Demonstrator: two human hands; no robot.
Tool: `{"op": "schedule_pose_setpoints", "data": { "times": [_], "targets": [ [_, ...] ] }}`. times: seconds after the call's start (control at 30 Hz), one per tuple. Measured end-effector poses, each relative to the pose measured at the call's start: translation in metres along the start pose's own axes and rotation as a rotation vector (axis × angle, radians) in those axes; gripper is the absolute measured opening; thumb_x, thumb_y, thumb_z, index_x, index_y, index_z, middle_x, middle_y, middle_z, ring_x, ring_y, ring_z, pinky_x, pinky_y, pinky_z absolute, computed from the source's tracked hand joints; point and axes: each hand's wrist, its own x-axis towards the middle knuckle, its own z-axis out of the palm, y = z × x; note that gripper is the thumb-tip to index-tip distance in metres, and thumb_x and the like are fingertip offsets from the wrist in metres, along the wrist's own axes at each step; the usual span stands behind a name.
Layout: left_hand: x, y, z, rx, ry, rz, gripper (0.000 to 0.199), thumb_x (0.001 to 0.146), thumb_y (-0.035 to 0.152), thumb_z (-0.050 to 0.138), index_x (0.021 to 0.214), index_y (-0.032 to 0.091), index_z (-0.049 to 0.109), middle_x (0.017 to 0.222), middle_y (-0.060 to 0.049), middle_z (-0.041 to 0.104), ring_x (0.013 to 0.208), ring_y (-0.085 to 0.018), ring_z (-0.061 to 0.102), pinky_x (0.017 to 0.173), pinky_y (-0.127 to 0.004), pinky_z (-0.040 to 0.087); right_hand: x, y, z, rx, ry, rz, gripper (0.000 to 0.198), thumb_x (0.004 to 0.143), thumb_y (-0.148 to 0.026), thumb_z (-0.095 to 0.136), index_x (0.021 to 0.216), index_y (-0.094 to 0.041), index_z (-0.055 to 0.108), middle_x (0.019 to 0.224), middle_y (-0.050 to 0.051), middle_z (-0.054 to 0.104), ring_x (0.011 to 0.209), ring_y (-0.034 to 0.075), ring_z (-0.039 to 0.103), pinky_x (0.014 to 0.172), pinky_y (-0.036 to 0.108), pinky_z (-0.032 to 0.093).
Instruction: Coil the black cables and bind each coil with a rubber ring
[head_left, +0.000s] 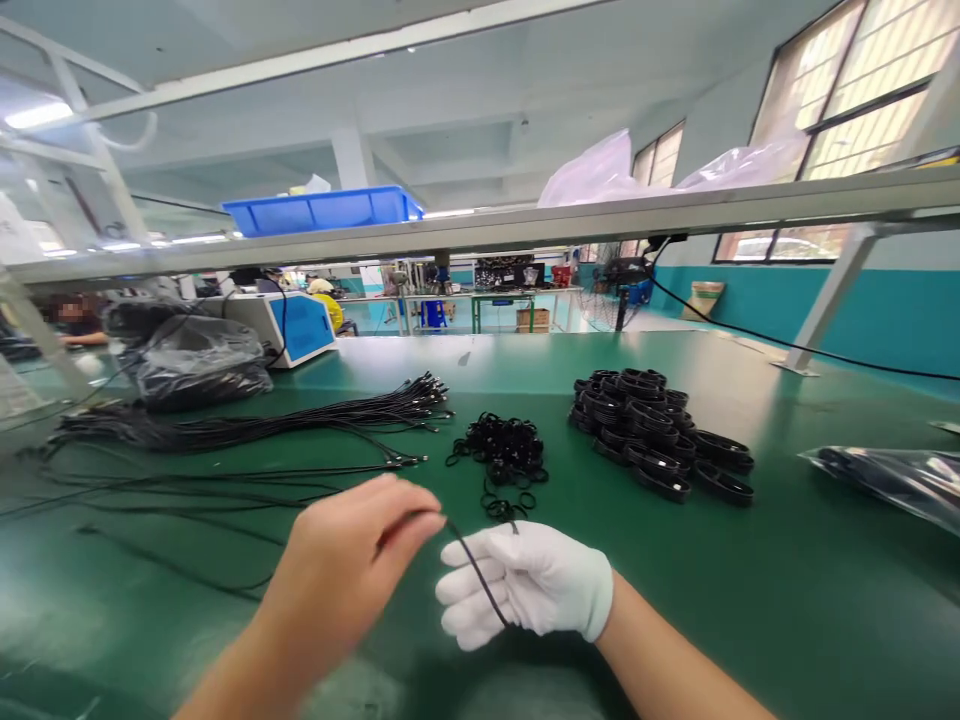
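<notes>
My left hand (356, 570), bare and a little blurred, pinches a thin black cable (480, 580) between thumb and fingers. From that pinch the cable slants down across the palm of my right hand (532, 580). The right hand wears a white glove and is turned palm up, its fingers stretched out and slightly curved. A small dark band shows at the top of the glove, beside the thumb. Just beyond the hands lies a pile of small black rings (506, 445). Left of it, a bundle of long black cables (285, 425) with metal-tipped ends stretches across the green table.
Coiled black cables (645, 425) are stacked at the right, with a clear plastic bag (892, 480) farther right. A plastic-wrapped bundle (199, 360) and a blue-and-white box (296, 325) stand back left. An overhead shelf (480, 230) carries a blue bin (322, 210). A person sits at far left.
</notes>
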Motion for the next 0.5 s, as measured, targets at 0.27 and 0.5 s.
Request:
{"op": "schedule_pose_setpoints", "data": {
  "times": [0.27,0.5],
  "targets": [
    [0.040,-0.024,0.042,-0.160,-0.183,-0.161,0.026,0.083,0.033,0.043,0.075,0.019,0.064,0.067,0.005,0.059,0.064,-0.012,0.052,0.059,-0.020,0.037,0.006,0.019,0.022,-0.015,-0.132,0.103,0.053,0.069,-0.033,0.071,0.113,-0.008,0.056,0.098,0.016,0.066,0.091,0.030,0.063,0.082,0.054,0.040],
    [-0.030,-0.040,0.085,0.036,-0.275,-0.182,0.028,0.086,0.024,0.036,0.073,0.021,0.061,0.071,0.001,0.068,0.065,-0.015,0.062,0.056,-0.020,0.042,0.002,-0.017,0.021,0.167,-0.065,-0.329,0.031,0.067,-0.032,0.075,0.085,-0.015,0.055,0.065,-0.005,0.047,0.060,0.008,0.048,0.062,0.026,0.039]
  ]
}}
